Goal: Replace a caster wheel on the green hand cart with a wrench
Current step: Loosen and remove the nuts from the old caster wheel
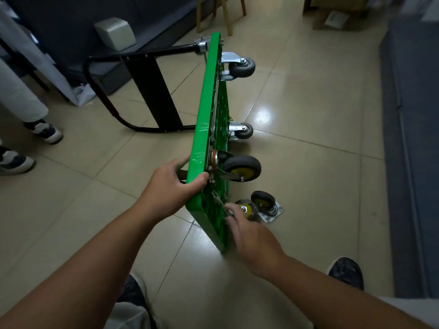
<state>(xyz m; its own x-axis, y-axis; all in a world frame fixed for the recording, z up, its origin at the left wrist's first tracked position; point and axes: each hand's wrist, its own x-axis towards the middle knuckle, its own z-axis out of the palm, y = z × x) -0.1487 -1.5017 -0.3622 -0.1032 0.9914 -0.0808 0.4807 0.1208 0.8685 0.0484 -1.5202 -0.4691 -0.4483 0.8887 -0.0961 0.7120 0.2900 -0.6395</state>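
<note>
Tiled floor (308, 103), green cart (209, 96) tipped up.
My left hand (171, 186) gripped it, right hand (251, 241) held the wrench (219, 201); one wheel (263, 200) lay off, job unfinished.

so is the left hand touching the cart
Touching. The head view shows the left hand gripping the cart at its upturned edge, with the thumb lying across the green rim and the fingers curled round the other side.

Glossy beige tiled floor (308, 96) with a light glare (262, 116); wooden stool legs (225, 17) far, cardboard box (337, 19) far right.
</note>
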